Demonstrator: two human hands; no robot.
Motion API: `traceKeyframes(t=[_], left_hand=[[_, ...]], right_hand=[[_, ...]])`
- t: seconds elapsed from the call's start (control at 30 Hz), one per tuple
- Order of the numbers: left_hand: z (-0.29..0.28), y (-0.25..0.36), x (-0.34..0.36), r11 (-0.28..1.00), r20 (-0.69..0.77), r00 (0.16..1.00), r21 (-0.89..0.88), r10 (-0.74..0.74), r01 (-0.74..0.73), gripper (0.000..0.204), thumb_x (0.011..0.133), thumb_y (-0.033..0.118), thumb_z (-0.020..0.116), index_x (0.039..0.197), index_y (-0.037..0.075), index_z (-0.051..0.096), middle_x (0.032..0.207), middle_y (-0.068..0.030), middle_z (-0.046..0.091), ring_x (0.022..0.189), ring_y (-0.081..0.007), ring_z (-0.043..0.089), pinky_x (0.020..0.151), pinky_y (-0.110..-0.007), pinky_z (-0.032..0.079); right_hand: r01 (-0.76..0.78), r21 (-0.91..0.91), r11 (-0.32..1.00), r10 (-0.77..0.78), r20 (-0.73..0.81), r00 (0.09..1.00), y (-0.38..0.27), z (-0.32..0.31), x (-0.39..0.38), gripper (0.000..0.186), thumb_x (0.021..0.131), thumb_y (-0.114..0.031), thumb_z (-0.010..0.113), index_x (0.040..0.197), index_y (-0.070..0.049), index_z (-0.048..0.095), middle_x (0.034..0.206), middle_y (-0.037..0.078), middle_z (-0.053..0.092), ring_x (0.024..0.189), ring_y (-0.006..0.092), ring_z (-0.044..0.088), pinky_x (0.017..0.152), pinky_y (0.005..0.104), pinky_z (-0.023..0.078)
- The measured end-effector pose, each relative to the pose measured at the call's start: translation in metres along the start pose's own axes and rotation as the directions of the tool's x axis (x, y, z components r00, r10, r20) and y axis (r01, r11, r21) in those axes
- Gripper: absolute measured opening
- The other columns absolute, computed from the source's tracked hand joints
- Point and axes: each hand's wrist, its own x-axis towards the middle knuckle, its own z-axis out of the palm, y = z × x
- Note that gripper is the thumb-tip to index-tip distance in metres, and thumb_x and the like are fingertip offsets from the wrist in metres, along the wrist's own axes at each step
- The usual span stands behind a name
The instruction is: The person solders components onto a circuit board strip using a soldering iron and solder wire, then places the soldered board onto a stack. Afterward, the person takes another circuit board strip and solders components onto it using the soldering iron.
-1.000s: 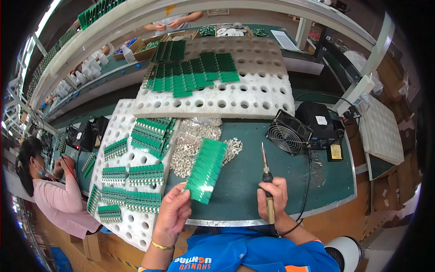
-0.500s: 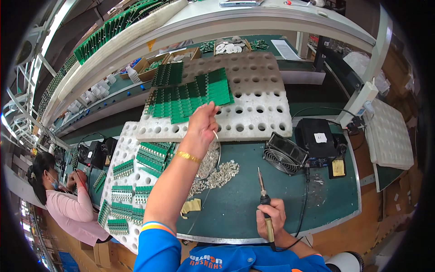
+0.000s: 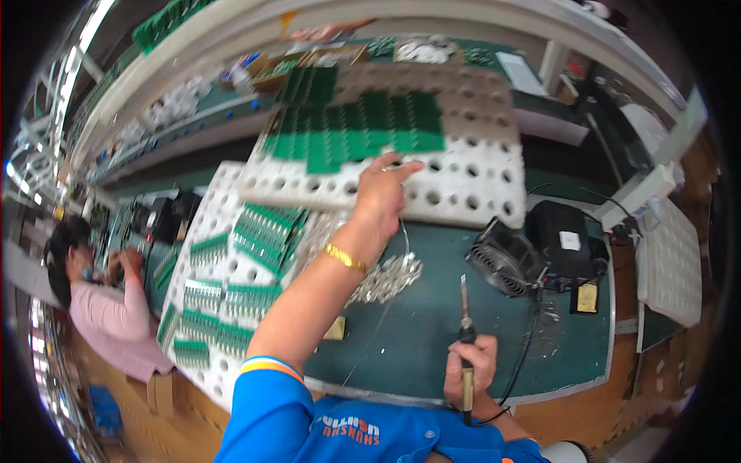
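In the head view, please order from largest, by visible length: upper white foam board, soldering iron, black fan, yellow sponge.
Upper white foam board
Soldering iron, in the right hand
Black fan
Yellow sponge

Circuit boards (image 3: 355, 127) — on foam block (image 3: 489, 187)

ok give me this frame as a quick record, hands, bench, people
left hand: over the upper foam board, near the green circuit boards; contact unclear through blur
right hand: gripping a soldering iron, tip pointing away from the wearer
bench: heap of small metal parts; black fan beside a black box
left side: lower foam board carrying more boards
nearby: one co-worker in pink
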Motion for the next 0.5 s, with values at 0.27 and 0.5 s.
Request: traceKeyframes(t=[0.27,0.5], left_hand=[[-0.117,-0.053,-0.207,0.9,0.135,0.97,-0.365,-0.204,0.24,0.025,0.096,0.014,0.06,0.116,0.001,0.061,0.099,-0.0011,0.06,0.073,-0.0055,0.044,0.064,-0.021,0.037],[-0.223,-0.059,-0.329,0.976,-0.477,0.879,-0.194,-0.009,-0.095,0.036,0.1,0.019,0.055,0.13,-0.001,0.053,0.096,-0.0054,0.064,0.061,-0.0064,0.045,0.053,-0.018,0.036]], right_hand=[[0.051,-0.008,0.999,-0.049,0.115,0.992,-0.004,-0.001,-0.004,0.026,0.087,0.002,0.059,0.112,-0.004,0.053,0.093,0.017,0.056,0.08,0.026,0.056,0.075,0.038,0.049],[0.111,0.021,0.994,-0.113,0.203,0.973,-0.021,0.016,-0.01,0.026,0.09,-0.001,0.056,0.115,-0.005,0.051,0.094,0.016,0.054,0.081,0.0244,0.056,0.075,0.0386,0.049]])
